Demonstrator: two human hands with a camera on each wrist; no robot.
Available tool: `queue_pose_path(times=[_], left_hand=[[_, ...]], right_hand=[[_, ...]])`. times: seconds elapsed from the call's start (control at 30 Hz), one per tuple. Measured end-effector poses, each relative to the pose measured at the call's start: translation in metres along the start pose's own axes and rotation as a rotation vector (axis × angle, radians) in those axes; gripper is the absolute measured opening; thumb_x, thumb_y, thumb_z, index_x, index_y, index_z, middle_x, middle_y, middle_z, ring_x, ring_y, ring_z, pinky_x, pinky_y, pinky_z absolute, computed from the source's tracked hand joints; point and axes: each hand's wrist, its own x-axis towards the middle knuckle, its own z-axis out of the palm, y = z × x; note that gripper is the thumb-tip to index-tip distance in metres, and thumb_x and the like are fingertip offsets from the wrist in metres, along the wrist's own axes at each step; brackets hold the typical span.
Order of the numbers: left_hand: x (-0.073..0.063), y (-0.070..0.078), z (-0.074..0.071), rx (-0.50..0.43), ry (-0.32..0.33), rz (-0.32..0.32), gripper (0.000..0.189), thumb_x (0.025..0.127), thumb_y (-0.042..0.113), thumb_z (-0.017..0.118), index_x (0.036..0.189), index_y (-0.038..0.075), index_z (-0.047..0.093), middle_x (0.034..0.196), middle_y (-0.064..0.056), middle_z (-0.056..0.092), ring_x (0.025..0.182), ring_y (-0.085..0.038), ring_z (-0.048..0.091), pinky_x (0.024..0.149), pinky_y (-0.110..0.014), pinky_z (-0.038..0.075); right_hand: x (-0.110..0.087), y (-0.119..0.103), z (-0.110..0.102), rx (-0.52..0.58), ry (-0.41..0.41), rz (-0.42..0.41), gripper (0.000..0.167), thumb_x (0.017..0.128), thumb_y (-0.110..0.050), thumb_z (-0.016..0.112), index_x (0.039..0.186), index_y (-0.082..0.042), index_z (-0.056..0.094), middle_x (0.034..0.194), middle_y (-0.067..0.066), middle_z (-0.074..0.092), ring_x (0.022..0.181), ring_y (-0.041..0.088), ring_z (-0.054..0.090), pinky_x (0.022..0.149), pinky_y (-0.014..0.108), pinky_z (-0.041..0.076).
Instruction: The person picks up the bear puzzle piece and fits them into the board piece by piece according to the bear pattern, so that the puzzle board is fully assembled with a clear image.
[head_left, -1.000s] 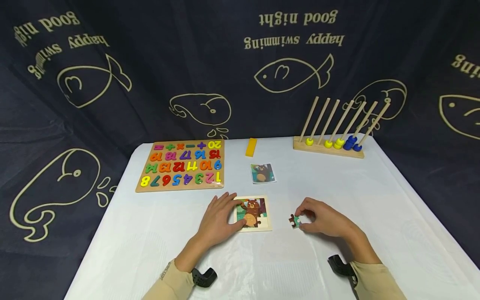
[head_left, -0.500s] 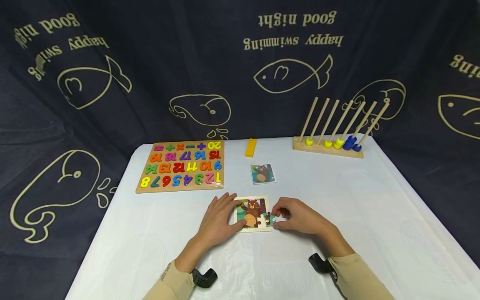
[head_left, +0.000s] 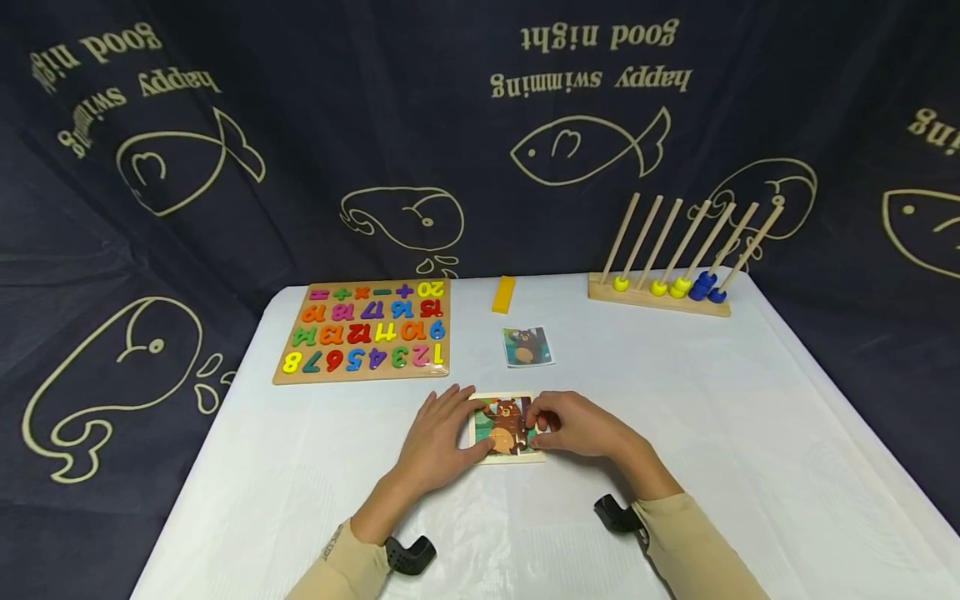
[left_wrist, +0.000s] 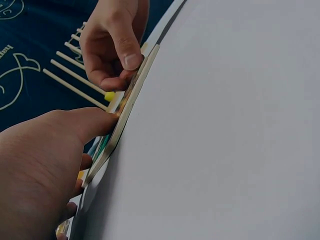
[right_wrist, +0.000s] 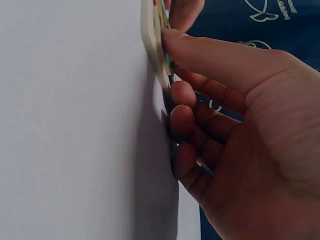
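Observation:
A small square wooden jigsaw puzzle (head_left: 504, 432) with a bear picture lies on the white table. My left hand (head_left: 437, 442) rests on its left side, with thumb and index finger touching the top. My right hand (head_left: 581, 423) pinches a green and brown puzzle piece (head_left: 533, 435) at the puzzle's lower right; the fingers partly hide it. In the left wrist view, the right hand (left_wrist: 114, 42) is above the thin wooden frame (left_wrist: 136, 95), beyond the left thumb. In the right wrist view, the right thumb touches the frame (right_wrist: 150, 35) near its corner, and the piece is mostly hidden.
A picture card (head_left: 528, 347) of the same bear lies behind the puzzle. Farther back are a yellow block (head_left: 503, 294), a board of coloured numbers (head_left: 367, 332) at left, and a wooden peg rack (head_left: 660, 297) with yellow and blue beads at right. A dark printed cloth (head_left: 480, 150) hangs behind.
My right hand has moved left with the puzzle piece, from the bare table to the puzzle's lower right corner. The left hand has stayed on the puzzle.

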Motion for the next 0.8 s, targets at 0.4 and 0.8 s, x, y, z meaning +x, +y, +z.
queue_pose_path(times=[0.4,0.8], left_hand=[[0.0,0.0,-0.001,-0.009,0.003,-0.01,0.06,0.084,0.056,0.063,0.13,0.018,0.059,0.145,-0.004,0.045,0.138,-0.025,0.031,0.114,-0.048,0.016],[0.006,0.023,0.013,0.017,0.107,-0.099,0.058,0.082,0.059,0.063,0.122,0.018,0.061,0.142,-0.011,0.046,0.135,-0.032,0.034,0.112,-0.058,0.013]], right_hand=[[0.002,-0.001,0.005,-0.015,0.017,0.014,0.022,0.082,-0.029,0.078,0.094,-0.018,0.064,0.081,0.0,0.057,0.068,0.008,0.047,0.059,0.026,0.043],[0.001,0.001,0.005,-0.051,0.048,0.022,0.023,0.079,-0.032,0.08,0.089,-0.021,0.063,0.078,-0.002,0.055,0.067,0.007,0.047,0.058,0.025,0.042]])
